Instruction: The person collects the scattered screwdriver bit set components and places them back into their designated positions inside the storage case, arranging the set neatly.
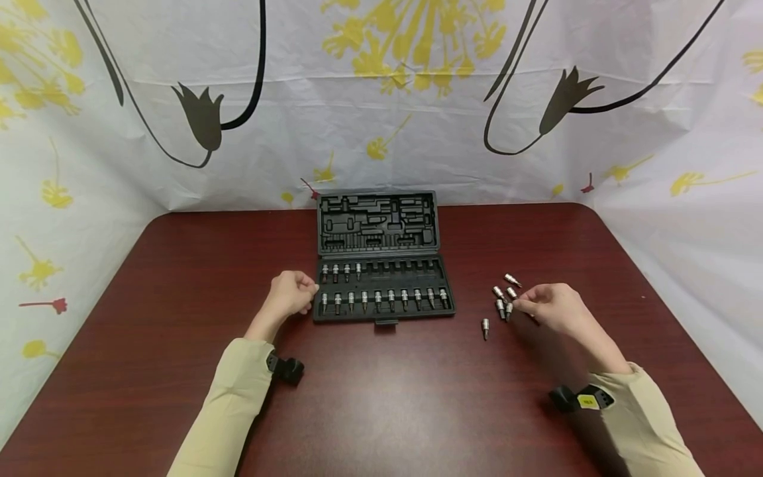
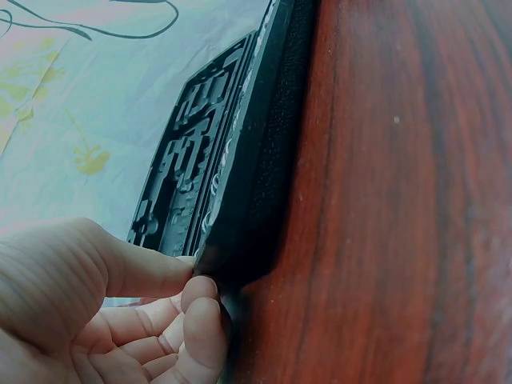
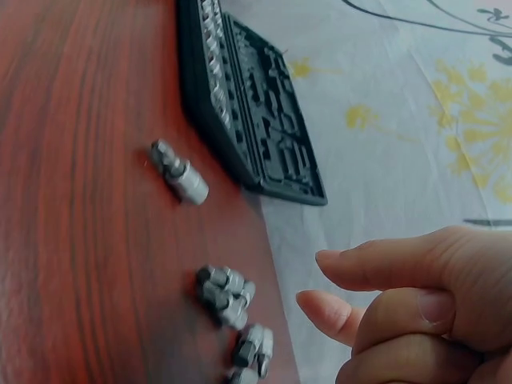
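A black bit socket case [image 1: 384, 318] lies open on the table, with two rows of silver bit sockets [image 1: 378, 301] in its near half; the right part of the back row holds none. At the case's left edge, my left hand [image 1: 289, 293] pinches the rim between thumb and bent forefinger, seen closely in the left wrist view. My right hand [image 1: 554, 306] hovers beside a loose cluster of bit sockets [image 3: 224, 292] right of the case. Its thumb and forefinger stand apart with nothing between them, the other fingers curled. One bit socket [image 1: 485, 328] lies apart, nearer the front.
The case's raised lid [image 1: 378, 225] has moulded recesses and stands near the table's back edge. A white patterned cloth [image 1: 381, 146] hangs behind the dark red wooden table [image 1: 387, 397]. Each wrist wears a strap with a small black camera [image 1: 290, 371].
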`<state>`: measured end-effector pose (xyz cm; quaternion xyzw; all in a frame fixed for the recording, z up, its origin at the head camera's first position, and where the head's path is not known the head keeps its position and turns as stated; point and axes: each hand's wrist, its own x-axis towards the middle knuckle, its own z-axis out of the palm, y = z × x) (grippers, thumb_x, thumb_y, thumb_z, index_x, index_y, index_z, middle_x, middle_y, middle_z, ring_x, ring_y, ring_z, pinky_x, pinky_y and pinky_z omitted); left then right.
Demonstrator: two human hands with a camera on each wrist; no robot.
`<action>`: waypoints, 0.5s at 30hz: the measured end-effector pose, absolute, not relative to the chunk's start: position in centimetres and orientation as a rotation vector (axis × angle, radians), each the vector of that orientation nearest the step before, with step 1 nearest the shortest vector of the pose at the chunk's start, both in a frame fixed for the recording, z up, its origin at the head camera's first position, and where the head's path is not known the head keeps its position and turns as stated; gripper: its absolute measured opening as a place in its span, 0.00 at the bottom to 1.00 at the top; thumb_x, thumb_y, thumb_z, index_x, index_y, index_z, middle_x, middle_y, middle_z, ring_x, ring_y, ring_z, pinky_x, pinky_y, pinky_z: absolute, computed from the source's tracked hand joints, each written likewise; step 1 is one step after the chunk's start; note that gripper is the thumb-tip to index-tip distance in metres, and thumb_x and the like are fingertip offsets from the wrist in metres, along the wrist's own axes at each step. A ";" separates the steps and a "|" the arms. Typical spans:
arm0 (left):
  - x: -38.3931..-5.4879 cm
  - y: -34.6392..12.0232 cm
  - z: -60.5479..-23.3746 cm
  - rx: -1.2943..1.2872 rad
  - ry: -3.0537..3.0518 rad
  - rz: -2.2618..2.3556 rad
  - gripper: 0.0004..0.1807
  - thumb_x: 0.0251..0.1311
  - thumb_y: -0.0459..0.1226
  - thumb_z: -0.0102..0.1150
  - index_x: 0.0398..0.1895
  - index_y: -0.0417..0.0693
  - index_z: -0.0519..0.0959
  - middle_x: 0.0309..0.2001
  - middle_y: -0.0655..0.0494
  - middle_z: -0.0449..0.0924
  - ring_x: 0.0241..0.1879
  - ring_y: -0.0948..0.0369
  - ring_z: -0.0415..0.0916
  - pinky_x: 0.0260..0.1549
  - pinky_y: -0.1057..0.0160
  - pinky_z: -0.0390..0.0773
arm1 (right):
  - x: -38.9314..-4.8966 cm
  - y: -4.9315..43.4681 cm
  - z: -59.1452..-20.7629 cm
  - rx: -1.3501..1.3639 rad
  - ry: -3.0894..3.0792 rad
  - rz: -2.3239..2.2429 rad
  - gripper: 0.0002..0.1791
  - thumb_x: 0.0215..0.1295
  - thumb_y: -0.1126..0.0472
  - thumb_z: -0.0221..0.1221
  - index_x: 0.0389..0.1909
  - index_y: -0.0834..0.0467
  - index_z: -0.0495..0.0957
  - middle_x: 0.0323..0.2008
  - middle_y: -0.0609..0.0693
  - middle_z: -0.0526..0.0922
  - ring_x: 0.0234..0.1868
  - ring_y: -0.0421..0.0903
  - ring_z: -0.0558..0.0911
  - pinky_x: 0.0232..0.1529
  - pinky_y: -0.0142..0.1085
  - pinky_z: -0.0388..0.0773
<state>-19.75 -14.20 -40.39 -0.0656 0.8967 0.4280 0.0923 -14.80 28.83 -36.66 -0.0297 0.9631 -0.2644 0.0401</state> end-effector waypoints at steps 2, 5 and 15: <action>-19.8 -14.2 -40.4 -0.198 2.661 1.275 0.07 0.61 0.32 0.56 0.32 0.34 0.77 0.21 0.49 0.79 0.16 0.62 0.73 0.17 0.65 0.78 | -14.8 29.3 -36.9 -0.076 2.948 -0.811 0.12 0.60 0.56 0.61 0.27 0.62 0.80 0.17 0.46 0.78 0.21 0.41 0.71 0.24 0.34 0.67; -19.7 -14.2 -40.4 -0.203 2.657 1.278 0.06 0.61 0.31 0.56 0.33 0.33 0.77 0.22 0.49 0.79 0.16 0.62 0.73 0.17 0.66 0.78 | -14.7 29.8 -37.3 -0.047 2.950 -0.809 0.12 0.60 0.56 0.61 0.26 0.62 0.80 0.19 0.46 0.79 0.22 0.41 0.71 0.24 0.34 0.68; -19.7 -14.1 -40.4 -0.208 2.660 1.279 0.06 0.61 0.31 0.56 0.33 0.33 0.77 0.23 0.48 0.79 0.16 0.62 0.74 0.17 0.66 0.78 | -14.8 31.0 -38.1 -0.018 2.971 -0.766 0.13 0.59 0.56 0.62 0.27 0.64 0.80 0.21 0.48 0.80 0.24 0.41 0.72 0.24 0.36 0.68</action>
